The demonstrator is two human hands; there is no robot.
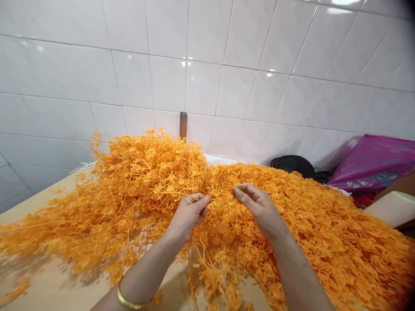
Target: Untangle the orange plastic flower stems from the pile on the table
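Observation:
My left hand (191, 211) pinches the thin stem of an orange plastic flower piece (214, 196), whose spiky head points to the right. Across from it, my right hand (254, 203) has thumb and forefinger pressed together beside that head; whether a small part sits between those fingertips is too fine to make out. Behind and left of my hands rises a tall heap of orange branching plastic pieces (155, 172). A broader, lower heap of the same orange pieces (324, 224) spreads to the right, under my right forearm.
A pale tabletop (58, 285) shows at the front left. White wall tiles (201, 86) stand behind, with a brown metal strip (183, 125) against them. Toward the back right are a black pouch (293, 165), a purple bag (372, 162) and a white box-like object (392, 208).

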